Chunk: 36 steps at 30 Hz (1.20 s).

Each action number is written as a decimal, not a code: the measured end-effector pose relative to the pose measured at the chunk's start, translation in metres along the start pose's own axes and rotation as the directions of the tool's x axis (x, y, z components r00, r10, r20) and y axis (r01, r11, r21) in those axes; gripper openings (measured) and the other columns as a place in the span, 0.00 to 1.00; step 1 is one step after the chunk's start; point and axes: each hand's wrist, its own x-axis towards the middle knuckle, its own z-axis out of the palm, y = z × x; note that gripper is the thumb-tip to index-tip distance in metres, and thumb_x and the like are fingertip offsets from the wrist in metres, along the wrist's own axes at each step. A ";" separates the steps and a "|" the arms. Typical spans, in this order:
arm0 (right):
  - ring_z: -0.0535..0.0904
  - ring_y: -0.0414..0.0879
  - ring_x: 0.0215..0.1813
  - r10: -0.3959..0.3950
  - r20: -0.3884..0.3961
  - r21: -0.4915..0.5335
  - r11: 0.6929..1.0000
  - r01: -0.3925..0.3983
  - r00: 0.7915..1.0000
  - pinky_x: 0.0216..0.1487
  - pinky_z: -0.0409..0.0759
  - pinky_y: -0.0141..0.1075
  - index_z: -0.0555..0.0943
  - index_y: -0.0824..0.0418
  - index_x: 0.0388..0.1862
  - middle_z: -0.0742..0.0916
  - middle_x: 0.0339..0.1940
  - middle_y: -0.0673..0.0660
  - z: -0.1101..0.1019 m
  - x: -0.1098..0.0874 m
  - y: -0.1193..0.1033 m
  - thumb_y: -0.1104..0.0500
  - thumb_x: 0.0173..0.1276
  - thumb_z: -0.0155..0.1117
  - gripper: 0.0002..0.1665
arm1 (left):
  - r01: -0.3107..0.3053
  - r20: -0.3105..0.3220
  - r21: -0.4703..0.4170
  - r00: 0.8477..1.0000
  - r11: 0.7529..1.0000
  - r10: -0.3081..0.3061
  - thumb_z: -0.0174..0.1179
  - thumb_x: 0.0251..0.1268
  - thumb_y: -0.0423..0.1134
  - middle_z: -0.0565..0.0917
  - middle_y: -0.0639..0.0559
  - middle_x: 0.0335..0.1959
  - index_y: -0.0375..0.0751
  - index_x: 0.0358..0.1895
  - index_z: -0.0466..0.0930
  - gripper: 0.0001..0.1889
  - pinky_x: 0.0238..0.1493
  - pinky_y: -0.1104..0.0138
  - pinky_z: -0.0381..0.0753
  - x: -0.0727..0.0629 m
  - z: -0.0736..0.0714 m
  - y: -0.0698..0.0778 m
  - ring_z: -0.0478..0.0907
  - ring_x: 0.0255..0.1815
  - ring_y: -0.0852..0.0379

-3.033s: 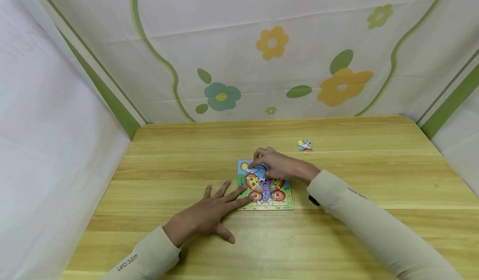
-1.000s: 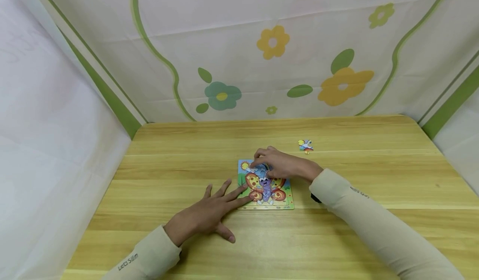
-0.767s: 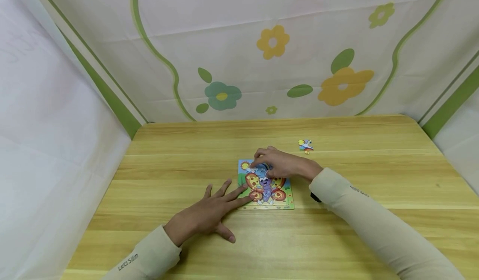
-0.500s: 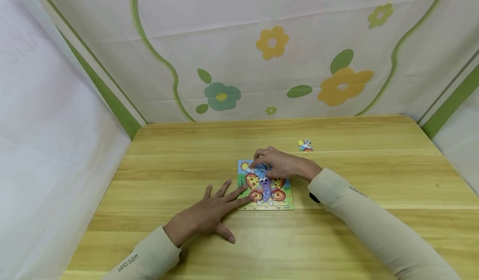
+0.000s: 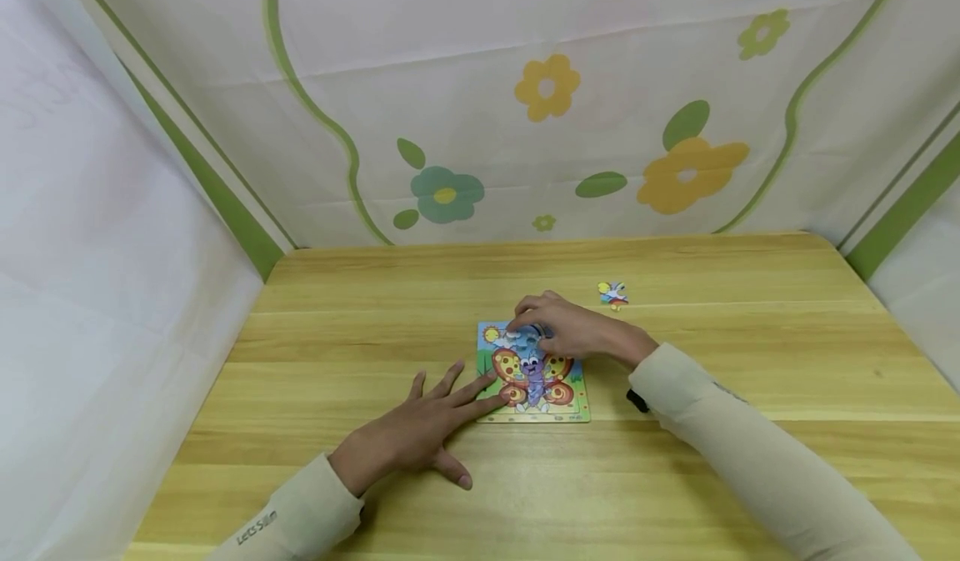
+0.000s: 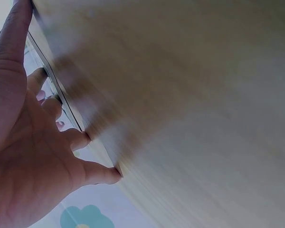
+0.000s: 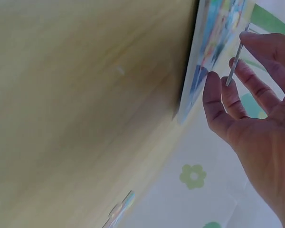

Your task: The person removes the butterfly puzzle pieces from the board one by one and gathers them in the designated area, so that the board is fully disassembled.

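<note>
A square jigsaw puzzle board (image 5: 558, 418) with a smiling purple butterfly lies on the wooden table. My left hand (image 5: 420, 428) has its fingers spread, two fingertips resting on the board's left side. In the left wrist view the fingers (image 6: 102, 173) stand apart with the tips down. Over the board's top part, my right hand (image 5: 570, 328) pinches a thin puzzle piece (image 7: 235, 61), seen edge-on between thumb and fingers in the right wrist view. That piece is lifted off the board there; its printed face is hard to make out.
Another puzzle piece (image 5: 613, 294), with yellow, white and red print, lies on the table (image 5: 360, 311) behind the right hand. A white curtain (image 5: 465, 119) printed with flowers hangs beyond the far edge, and more white cloth (image 5: 112, 311) hangs at the left.
My right hand has shifted slightly to the right, and more of the board's blue upper area shows under it. The left hand and the loose piece have stayed in place.
</note>
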 end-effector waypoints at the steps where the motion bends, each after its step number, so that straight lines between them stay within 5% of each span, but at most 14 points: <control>1: 0.73 0.54 0.59 -0.002 -0.009 -0.002 1.000 0.002 1.000 0.60 0.74 0.50 0.84 0.57 0.66 0.82 0.67 0.59 -0.001 -0.002 0.001 0.70 0.70 0.61 0.26 | 0.000 -0.001 0.000 1.000 1.000 0.000 0.72 0.54 0.64 0.41 0.60 0.89 0.70 0.86 0.47 0.57 0.75 0.22 0.43 0.000 0.000 0.000 0.34 0.88 0.35; 13: 0.74 0.63 0.66 0.066 -0.151 0.037 0.997 -0.061 0.986 0.66 0.73 0.62 0.84 0.61 0.66 0.83 0.67 0.62 -0.021 -0.037 0.029 0.75 0.68 0.59 0.29 | 0.003 -0.010 -0.004 1.000 1.000 -0.003 0.72 0.53 0.64 0.41 0.61 0.89 0.70 0.86 0.48 0.57 0.75 0.23 0.42 -0.002 0.000 0.001 0.34 0.88 0.36; 28: 0.65 0.73 0.76 0.217 -0.198 0.050 0.976 -0.211 0.956 0.72 0.64 0.71 0.81 0.64 0.68 0.77 0.73 0.70 -0.053 -0.088 0.068 0.76 0.68 0.56 0.30 | -0.007 -0.015 -0.015 1.000 1.000 0.007 0.72 0.54 0.64 0.42 0.59 0.89 0.69 0.86 0.48 0.57 0.74 0.21 0.43 -0.001 0.000 0.000 0.35 0.88 0.33; 36: 0.65 0.74 0.75 0.264 -0.204 0.044 0.965 -0.260 0.943 0.66 0.69 0.69 0.81 0.66 0.67 0.77 0.72 0.71 -0.058 -0.103 0.095 0.77 0.67 0.56 0.29 | -0.004 -0.017 -0.014 1.000 1.000 0.003 0.72 0.54 0.65 0.43 0.59 0.89 0.69 0.86 0.48 0.57 0.74 0.22 0.44 0.000 0.000 0.000 0.35 0.88 0.33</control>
